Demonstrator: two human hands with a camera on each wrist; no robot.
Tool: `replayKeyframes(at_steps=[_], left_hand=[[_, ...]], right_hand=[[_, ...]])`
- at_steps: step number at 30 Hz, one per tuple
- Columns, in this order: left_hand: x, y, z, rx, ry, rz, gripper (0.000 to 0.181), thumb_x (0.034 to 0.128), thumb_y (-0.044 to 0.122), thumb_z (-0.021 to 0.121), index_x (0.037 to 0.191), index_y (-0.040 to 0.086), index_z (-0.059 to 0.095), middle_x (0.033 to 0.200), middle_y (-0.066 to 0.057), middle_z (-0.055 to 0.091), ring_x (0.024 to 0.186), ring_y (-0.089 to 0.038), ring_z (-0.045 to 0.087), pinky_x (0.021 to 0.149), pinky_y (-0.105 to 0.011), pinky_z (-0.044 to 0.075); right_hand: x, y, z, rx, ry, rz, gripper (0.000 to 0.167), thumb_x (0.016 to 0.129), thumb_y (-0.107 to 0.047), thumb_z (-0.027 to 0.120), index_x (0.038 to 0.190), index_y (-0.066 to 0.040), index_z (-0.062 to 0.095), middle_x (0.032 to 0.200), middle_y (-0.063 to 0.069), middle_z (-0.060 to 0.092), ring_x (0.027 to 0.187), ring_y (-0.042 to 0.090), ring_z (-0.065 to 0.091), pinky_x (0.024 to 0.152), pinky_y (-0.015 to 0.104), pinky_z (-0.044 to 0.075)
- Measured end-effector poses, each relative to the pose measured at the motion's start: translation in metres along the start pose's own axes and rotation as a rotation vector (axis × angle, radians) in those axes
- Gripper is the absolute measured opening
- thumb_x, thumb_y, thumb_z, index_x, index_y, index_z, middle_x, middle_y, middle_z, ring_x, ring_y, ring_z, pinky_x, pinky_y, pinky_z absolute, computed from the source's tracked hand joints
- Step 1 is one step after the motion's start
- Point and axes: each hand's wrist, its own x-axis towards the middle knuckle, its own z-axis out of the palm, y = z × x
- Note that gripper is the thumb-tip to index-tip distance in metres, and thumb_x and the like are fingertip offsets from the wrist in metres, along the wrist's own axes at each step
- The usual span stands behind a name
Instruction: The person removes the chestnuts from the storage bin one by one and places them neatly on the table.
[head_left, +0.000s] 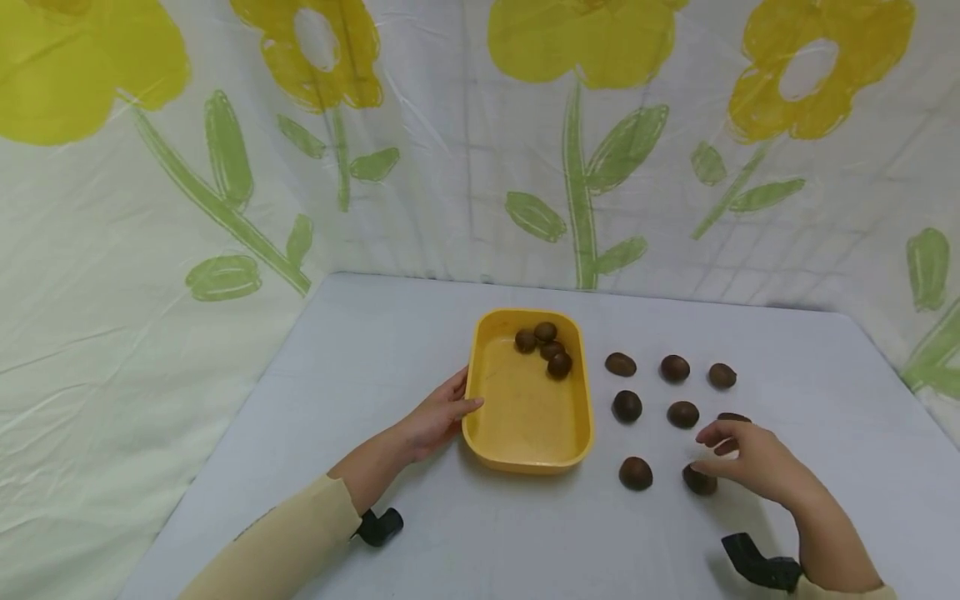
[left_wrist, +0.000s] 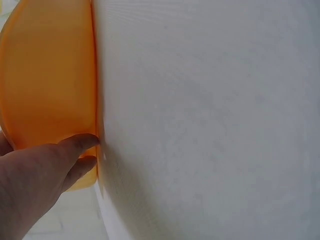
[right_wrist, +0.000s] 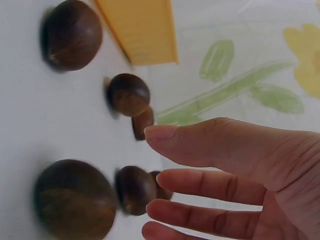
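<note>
A yellow plastic tray (head_left: 517,421) stands on the table, several brown chestnuts (head_left: 558,365) gathered toward its far right corner. My left hand (head_left: 435,423) grips the tray's left side, thumb over the rim. In the left wrist view, fingers of that hand (left_wrist: 37,175) lie against the outer wall (left_wrist: 50,75) near the table. My right hand (head_left: 761,465) hovers over a chestnut (head_left: 701,482) at the near right, fingers loosely bent and apart. The right wrist view shows a gap between this hand (right_wrist: 285,175) and the large chestnut (right_wrist: 75,202); nothing is held.
More chestnuts lie loose right of the tray, among them one at the near left (head_left: 636,473) and one at the far right (head_left: 722,376). One (head_left: 733,417) is partly hidden behind my right hand. A flowered cloth (head_left: 450,192) hangs behind the white table (head_left: 360,333).
</note>
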Motion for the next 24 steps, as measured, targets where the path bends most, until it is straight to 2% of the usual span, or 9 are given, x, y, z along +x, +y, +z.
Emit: replayKeyframes(at_steps=[6,10,13,16,24], left_hand=[[-0.001,-0.001,-0.001,0.003,-0.018,0.007,0.065,0.0971,0.012,0.046,0.151,0.018,0.011,0.157,-0.003,0.018,0.133,-0.026,0.039,0.110,-0.045,0.033],[-0.001,-0.001,-0.002,0.011,-0.011,0.006,0.065,0.0972,0.013,0.046,0.151,0.019,0.011,0.157,-0.003,0.019,0.132,-0.025,0.041,0.109,-0.045,0.033],[-0.001,-0.001,-0.002,0.014,-0.010,0.008,0.064,0.0972,0.013,0.046,0.151,0.019,0.011,0.156,-0.003,0.019,0.132,-0.025,0.041,0.109,-0.045,0.033],[-0.001,-0.001,-0.002,0.010,-0.021,0.010,0.065,0.0973,0.013,0.045,0.151,0.019,0.010,0.156,-0.003,0.019,0.132,-0.026,0.041,0.109,-0.045,0.033],[-0.001,0.000,-0.001,0.004,-0.027,0.012,0.064,0.0976,0.012,0.045,0.151,0.018,0.010,0.156,-0.003,0.018,0.131,-0.026,0.042,0.109,-0.044,0.035]], right_hand=[[0.008,-0.019,-0.016,-0.018,0.056,-0.057,0.048,0.076,-0.029,0.075,0.110,0.003,0.061,0.108,0.023,0.062,0.095,0.038,0.061,0.075,0.049,0.052],[0.019,-0.037,-0.027,-0.013,0.081,-0.130,0.047,0.078,-0.029,0.075,0.113,0.000,0.061,0.114,0.022,0.061,0.102,0.040,0.059,0.076,0.049,0.052],[0.029,-0.053,-0.034,-0.006,0.078,-0.159,0.047,0.080,-0.029,0.073,0.116,-0.002,0.060,0.116,0.021,0.061,0.108,0.040,0.056,0.080,0.051,0.049],[0.039,-0.068,-0.039,0.021,0.057,-0.148,0.049,0.081,-0.030,0.072,0.119,-0.002,0.058,0.116,0.021,0.061,0.109,0.039,0.056,0.083,0.051,0.050],[0.068,-0.094,-0.037,0.127,0.036,-0.184,0.049,0.083,-0.027,0.070,0.122,-0.001,0.056,0.121,0.022,0.059,0.109,0.037,0.059,0.088,0.048,0.051]])
